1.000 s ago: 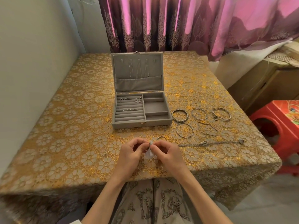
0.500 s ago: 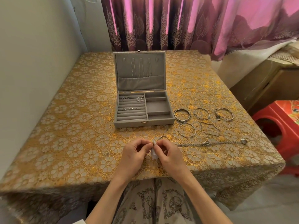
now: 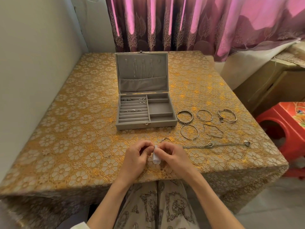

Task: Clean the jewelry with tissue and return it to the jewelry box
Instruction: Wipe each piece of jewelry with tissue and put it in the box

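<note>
Nearest the person, over the front edge of the worktop (image 3: 69,146), the left hand (image 3: 134,160) and right hand (image 3: 175,158) meet with fingers curled, pinching a small folded tissue (image 3: 155,157) between them. A thin silver bracelet (image 3: 165,140) arcs out just behind the right hand, so the tissue appears wrapped on that piece; exactly which fingers hold metal and which hold tissue is too small to tell. Compared with a second ago the hands have hardly shifted and the grip looks the same, which suggests the rubbing of this one piece is still under way and nothing has yet gone back. Beyond, to the right, a chain bracelet (image 3: 216,144) lies stretched out, with five bangles (image 3: 184,116) grouped further back, all awaiting cleaning. Further still stands the open jewelry box (image 3: 146,124), rings in its left-hand slots, its right-hand compartments bare, necklaces hanging in the lid.
</note>
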Tool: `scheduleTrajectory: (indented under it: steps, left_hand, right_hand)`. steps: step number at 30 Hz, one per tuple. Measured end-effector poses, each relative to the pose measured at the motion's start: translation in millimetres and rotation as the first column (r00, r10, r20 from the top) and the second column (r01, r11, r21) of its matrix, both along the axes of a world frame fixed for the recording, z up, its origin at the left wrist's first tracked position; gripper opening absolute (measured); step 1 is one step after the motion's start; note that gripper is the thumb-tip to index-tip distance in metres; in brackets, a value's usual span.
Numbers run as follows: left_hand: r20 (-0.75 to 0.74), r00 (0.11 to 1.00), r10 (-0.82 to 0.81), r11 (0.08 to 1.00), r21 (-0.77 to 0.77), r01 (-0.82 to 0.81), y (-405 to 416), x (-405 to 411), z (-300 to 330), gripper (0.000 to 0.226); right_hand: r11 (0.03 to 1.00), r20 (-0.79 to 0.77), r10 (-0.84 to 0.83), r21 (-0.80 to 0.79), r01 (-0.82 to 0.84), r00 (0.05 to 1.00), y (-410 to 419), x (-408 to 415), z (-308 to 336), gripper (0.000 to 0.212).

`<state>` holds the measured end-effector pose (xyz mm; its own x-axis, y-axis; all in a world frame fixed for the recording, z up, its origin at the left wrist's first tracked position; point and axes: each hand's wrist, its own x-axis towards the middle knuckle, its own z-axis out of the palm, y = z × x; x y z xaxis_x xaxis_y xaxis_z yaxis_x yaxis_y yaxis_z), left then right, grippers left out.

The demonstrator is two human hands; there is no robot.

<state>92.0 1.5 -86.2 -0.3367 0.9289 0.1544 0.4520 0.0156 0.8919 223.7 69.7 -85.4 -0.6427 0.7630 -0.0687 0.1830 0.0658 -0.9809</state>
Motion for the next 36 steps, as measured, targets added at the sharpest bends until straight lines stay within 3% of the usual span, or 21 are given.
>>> scheduleTrajectory:
  steps: [3,9,18,23,30,36]
  left_hand:
    - [-0.047,0.999,-0.025,0.999,0.019,0.026,-0.6,-0.2,-0.9,0.027]
    - [0.011,1.0,-0.021,0.998,0.06,0.02,-0.9,0.2,-3.1,0.012]
    - [0.087,0.996,-0.027,0.999,0.046,0.023,-3.9,1.5,4.0,0.024]
    - [0.096,0.995,-0.001,0.999,0.038,-0.002,-3.0,0.1,3.8,0.017]
    - [0.046,0.999,-0.017,1.0,0.018,0.017,-3.1,0.9,4.2,0.025]
    - [0.126,0.992,-0.031,1.0,0.009,0.03,-4.5,2.2,7.8,0.021]
  right_hand:
    - [0.999,0.006,0.043,-0.031,-0.043,0.999,2.0,4.1,5.8,0.011]
    - [0.998,-0.009,0.0,0.067,0.001,1.0,-1.4,3.3,6.3,0.012]
    - [0.995,0.0,-0.018,0.097,0.018,1.0,0.9,3.6,1.5,0.017]
    - [0.994,0.027,0.011,0.106,-0.014,1.0,3.2,6.1,0.3,0.011]
    - [0.992,0.033,-0.017,0.128,0.012,0.999,3.3,6.2,-1.0,0.009]
    - [0.989,0.039,-0.022,0.146,0.016,0.999,0.9,5.3,2.1,0.012]
